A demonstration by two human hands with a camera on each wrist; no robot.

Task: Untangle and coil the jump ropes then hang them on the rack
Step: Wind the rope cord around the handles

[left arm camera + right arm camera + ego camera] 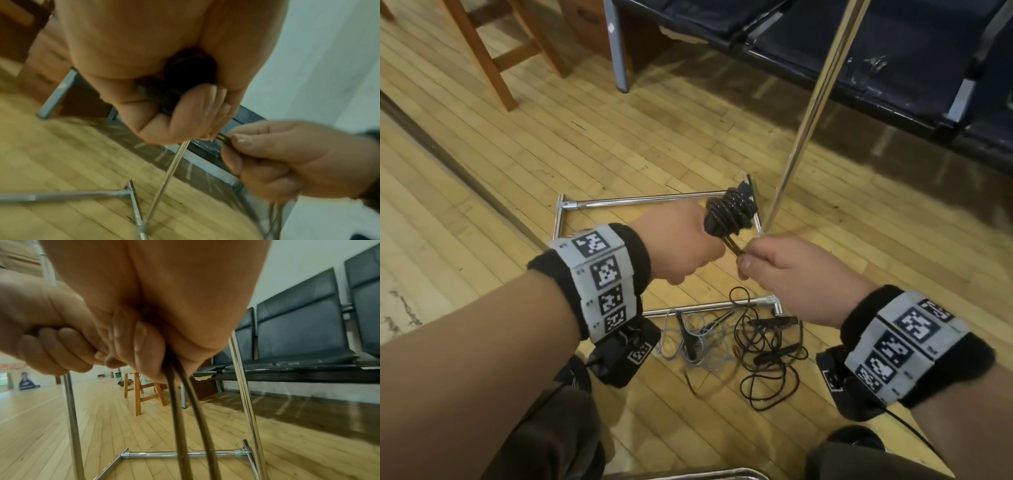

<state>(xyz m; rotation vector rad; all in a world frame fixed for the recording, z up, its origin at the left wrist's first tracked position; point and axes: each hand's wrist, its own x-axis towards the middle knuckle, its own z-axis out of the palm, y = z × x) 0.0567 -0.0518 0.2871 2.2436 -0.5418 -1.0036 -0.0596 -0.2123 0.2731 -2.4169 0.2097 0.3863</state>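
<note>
My left hand [688, 243] grips a black jump rope [729, 212] whose cord is wound in a tight bundle round its handles. My right hand [767, 260] pinches a doubled strand of that rope [736, 249] just right of the left fist; in the right wrist view two cord strands [185, 418] hang down from those fingers. The left wrist view shows the dark bundle [185, 76] inside the left palm [174, 113] and the right hand [277, 159] pinching the strand. On the floor below lie tangled black [767, 356] and grey [688, 339] ropes. The chrome rack's base [654, 200] and upright pole [815, 106] stand just beyond.
Dark padded bench seats [859, 58] line the far right. A wooden stool [493, 51] stands at the far left, with a metal bench leg [619, 48] near it. Wooden plank floor [551, 144] surrounds the rack. My knees show at the bottom edge.
</note>
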